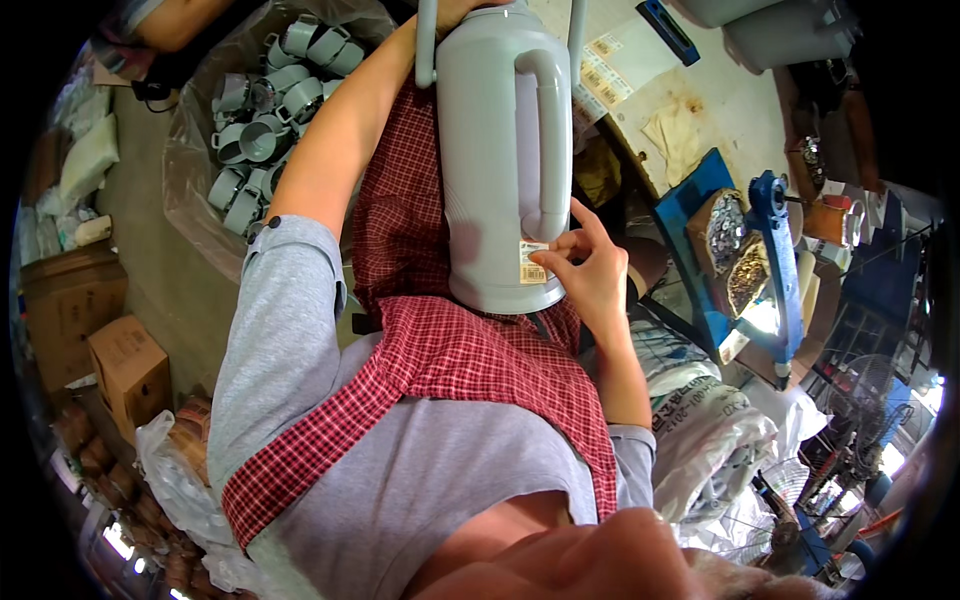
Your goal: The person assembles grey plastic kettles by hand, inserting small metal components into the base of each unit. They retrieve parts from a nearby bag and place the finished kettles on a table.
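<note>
A grey vacuum flask (480, 170) with a side handle (548, 140) and a raised carrying handle (426, 50) stands in front of my checked apron. My left hand (462, 10) is at the top of the flask, closed about its neck; the upper picture edge cuts off most of its fingers. Low on the flask's body, below the side handle, lies a small orange-and-white label (533, 263). My right hand (597, 268) has its thumb on this label, with the fingers bent close beside it.
At the left, a large clear plastic bag (190, 180) holds many grey cups (262, 138). The worktable (720, 110) bears label sheets (602, 78) and a blue-and-black tool (668, 32). Right of me stands a blue metal fixture (778, 270). A cardboard box (130, 372) lies at the lower left.
</note>
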`<state>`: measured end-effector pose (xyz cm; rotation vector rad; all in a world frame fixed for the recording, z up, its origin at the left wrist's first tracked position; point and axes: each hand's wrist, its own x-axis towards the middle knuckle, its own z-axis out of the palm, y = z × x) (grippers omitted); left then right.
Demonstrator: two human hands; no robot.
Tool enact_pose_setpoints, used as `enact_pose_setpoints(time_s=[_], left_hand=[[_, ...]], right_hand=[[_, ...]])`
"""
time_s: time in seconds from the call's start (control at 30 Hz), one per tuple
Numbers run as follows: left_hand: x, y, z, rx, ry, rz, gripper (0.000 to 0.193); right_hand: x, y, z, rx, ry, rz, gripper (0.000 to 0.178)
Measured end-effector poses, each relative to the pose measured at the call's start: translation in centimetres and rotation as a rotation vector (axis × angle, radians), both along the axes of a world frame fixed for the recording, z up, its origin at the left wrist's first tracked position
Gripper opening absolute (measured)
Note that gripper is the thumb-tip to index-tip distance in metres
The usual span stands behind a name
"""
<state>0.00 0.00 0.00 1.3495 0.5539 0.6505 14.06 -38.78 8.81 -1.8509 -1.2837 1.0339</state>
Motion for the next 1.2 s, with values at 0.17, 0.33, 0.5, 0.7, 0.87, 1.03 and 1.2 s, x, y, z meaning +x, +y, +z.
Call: enact_pose_setpoints(time_s=[0.17, 0.33, 0.5, 0.7, 0.87, 1.03, 1.2], left_hand=[[-0.2, -1.3, 2.8, 0.016, 0.007, 0.088, 0.026], [-1.1, -0.4, 2.5, 0.072, 0.142, 0.012, 0.032], [-5.1, 5.6, 19.2, 0.408, -0.011, 0.327, 0.019], [-3.2, 16.4, 34.1, 1.059, 0.271, 0.542, 0.046], [0.9, 23.4, 31.5, 1.447, 0.528, 0.782, 0.044], [4.2, 29.0, 28.5, 1.385, 0.53, 0.744, 0.042], [-2.6, 31.7, 27.3, 1.326, -0.113, 1.06, 0.028]], right_hand=[[-0.1, -0.4, 0.6, 0.356, -0.737, 0.006, 0.08], [1.9, -5.0, -3.7, 0.353, -0.609, 0.517, 0.102], [9.5, 1.3, 4.0, 0.427, -0.375, -0.076, 0.077], [21.4, 23.5, 14.3, 0.705, -0.233, -0.247, 0.061], [34.5, 43.1, 14.2, 0.991, -0.166, -0.394, 0.052], [33.3, 48.5, 14.6, 0.982, -0.316, -0.563, 0.036], [24.1, 38.6, 23.3, 1.095, 0.213, -0.445, 0.029]])
